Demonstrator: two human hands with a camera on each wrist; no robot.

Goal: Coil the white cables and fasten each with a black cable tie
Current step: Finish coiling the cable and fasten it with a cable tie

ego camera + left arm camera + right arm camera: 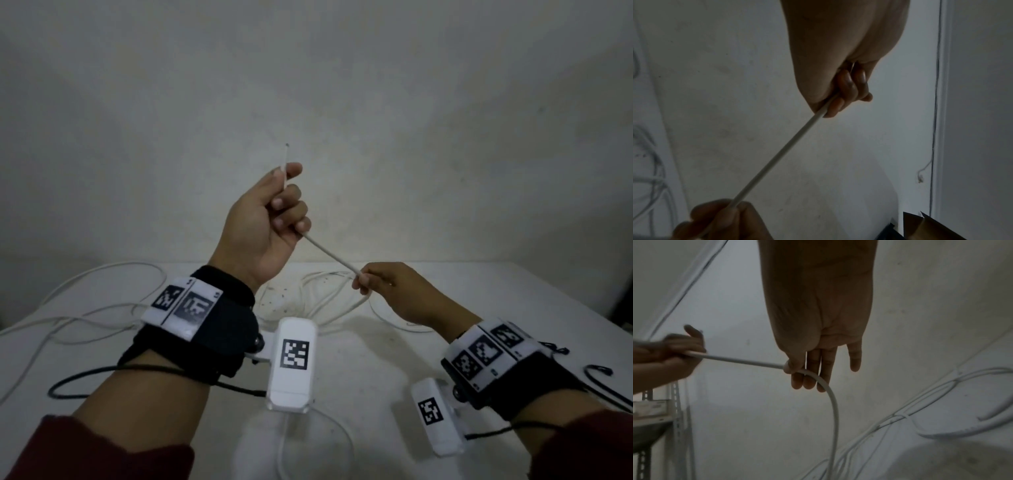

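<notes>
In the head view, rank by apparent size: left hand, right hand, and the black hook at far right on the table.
1. left hand, though it is nearer the camera
2. right hand
3. black hook

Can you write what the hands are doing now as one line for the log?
left hand: grips white cable near its end | right hand: pinches same cable | span: taut | coiled: not yet | ties: unused

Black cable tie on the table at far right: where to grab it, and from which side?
Judging from the head view, pinch the black cable tie at the top of its curved hook, coming from above with the right hand. It lies flat on the table, apart from the white cable, so nothing blocks a top pinch. Finer detail is too small to tell.
</notes>
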